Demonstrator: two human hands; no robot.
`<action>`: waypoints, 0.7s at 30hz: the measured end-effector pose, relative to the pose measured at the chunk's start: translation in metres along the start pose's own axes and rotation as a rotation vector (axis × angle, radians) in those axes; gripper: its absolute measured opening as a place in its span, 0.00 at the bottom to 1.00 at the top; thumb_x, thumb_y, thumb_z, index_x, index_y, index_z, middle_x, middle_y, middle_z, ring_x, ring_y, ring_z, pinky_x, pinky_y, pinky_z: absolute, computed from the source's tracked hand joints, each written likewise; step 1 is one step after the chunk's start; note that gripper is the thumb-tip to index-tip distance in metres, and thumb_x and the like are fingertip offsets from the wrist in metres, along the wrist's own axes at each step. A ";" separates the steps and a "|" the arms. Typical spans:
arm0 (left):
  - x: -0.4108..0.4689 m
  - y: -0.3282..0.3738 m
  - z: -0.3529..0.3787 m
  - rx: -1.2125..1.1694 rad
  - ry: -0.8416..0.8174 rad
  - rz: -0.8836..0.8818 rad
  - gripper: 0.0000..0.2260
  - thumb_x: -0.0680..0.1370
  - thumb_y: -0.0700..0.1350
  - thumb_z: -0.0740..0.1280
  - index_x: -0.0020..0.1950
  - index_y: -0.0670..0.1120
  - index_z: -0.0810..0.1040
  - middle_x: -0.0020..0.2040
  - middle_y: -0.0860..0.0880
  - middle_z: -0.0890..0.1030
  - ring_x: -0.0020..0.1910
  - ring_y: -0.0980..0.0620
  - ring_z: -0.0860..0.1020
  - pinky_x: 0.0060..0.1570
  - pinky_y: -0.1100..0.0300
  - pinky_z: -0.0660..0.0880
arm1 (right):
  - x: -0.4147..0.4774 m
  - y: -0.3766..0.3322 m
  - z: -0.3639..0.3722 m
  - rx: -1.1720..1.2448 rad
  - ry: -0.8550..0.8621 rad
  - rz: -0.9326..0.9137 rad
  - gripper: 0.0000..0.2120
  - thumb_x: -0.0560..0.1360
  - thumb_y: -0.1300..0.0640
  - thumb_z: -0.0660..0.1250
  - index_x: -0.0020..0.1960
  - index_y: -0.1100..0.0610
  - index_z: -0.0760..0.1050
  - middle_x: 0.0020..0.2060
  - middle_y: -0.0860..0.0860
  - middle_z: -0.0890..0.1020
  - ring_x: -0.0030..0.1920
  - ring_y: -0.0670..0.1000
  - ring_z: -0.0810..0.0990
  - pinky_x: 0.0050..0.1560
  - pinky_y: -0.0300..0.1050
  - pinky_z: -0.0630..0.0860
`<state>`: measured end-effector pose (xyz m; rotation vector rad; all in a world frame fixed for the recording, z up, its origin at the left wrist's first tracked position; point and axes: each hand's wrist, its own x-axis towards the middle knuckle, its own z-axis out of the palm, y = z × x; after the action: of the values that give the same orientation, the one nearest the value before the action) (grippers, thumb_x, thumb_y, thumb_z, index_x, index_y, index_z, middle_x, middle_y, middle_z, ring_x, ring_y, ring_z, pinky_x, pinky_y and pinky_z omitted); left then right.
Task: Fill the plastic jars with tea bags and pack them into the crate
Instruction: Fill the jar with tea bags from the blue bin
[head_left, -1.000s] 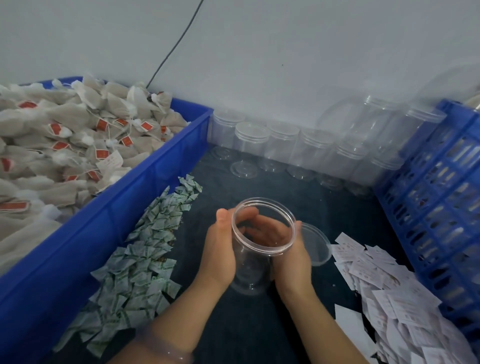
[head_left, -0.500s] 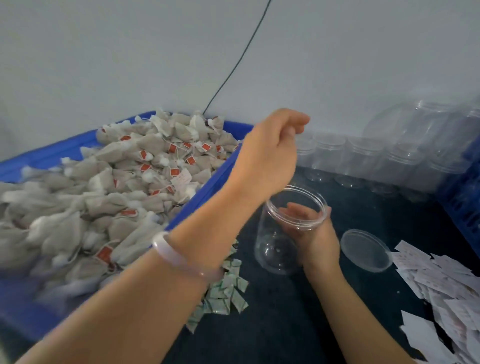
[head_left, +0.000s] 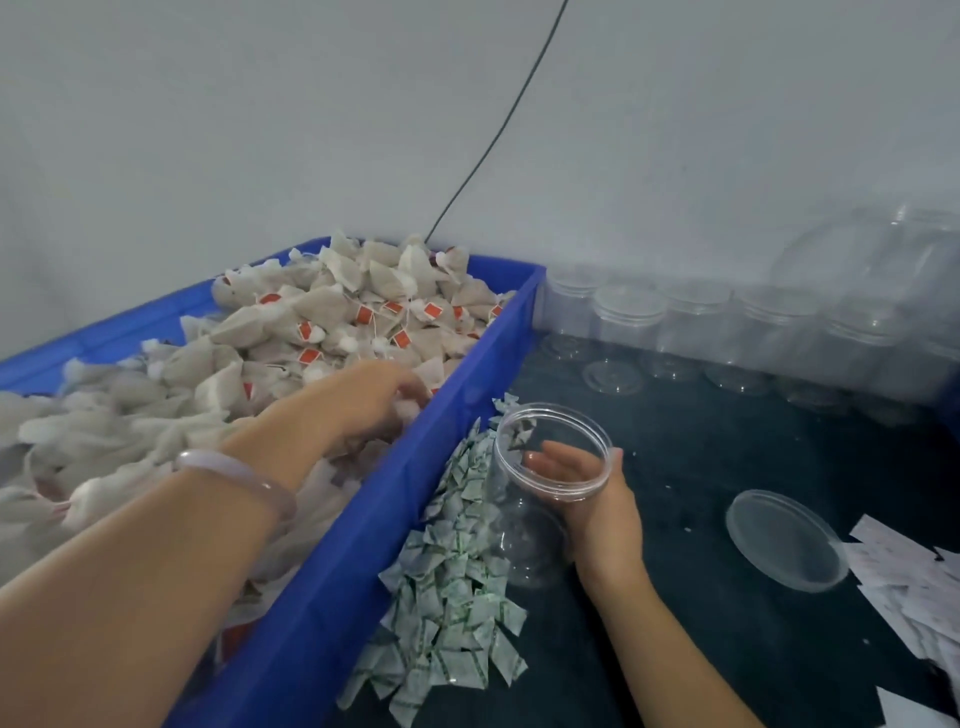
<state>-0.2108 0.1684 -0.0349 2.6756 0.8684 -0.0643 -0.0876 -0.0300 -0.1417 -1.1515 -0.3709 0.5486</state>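
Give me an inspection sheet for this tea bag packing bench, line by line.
Surface: dark table, few pale specks.
Job's things: open jar, empty; loose lid flat on table; blue bin heaped with tea bags; lidded jars in back row.
Clutter: green-printed sachets beside bin; white paper slips at right.
Grips: left hand in tea bags, hold unclear; right hand holds open jar.
Cables: one dark cable running upward.
Surroundings: plain grey wall.

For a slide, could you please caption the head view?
Left hand in blue bin of white tea bags; right hand holds lidless clear plastic jar.
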 end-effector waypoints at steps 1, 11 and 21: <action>0.005 -0.001 0.001 0.086 0.088 0.011 0.13 0.74 0.38 0.70 0.54 0.52 0.80 0.54 0.53 0.78 0.48 0.53 0.75 0.44 0.61 0.69 | 0.000 0.001 0.000 -0.005 -0.002 -0.007 0.31 0.83 0.45 0.44 0.45 0.57 0.83 0.42 0.57 0.86 0.44 0.53 0.86 0.36 0.36 0.78; -0.009 0.003 -0.030 -0.701 0.507 0.043 0.03 0.75 0.47 0.70 0.45 0.51 0.77 0.45 0.51 0.83 0.42 0.53 0.82 0.39 0.60 0.81 | 0.000 0.003 -0.004 -0.018 -0.029 -0.022 0.30 0.83 0.44 0.45 0.45 0.56 0.83 0.42 0.57 0.86 0.44 0.53 0.86 0.36 0.35 0.78; -0.054 0.094 -0.018 -1.123 0.262 0.481 0.06 0.76 0.35 0.66 0.47 0.46 0.77 0.42 0.47 0.85 0.44 0.52 0.84 0.40 0.60 0.81 | -0.001 0.001 -0.004 -0.096 -0.019 -0.041 0.27 0.85 0.50 0.49 0.42 0.54 0.84 0.38 0.52 0.86 0.39 0.46 0.85 0.35 0.32 0.77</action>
<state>-0.2016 0.0720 0.0177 1.7358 0.1569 0.6821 -0.0869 -0.0329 -0.1444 -1.2286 -0.4402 0.5109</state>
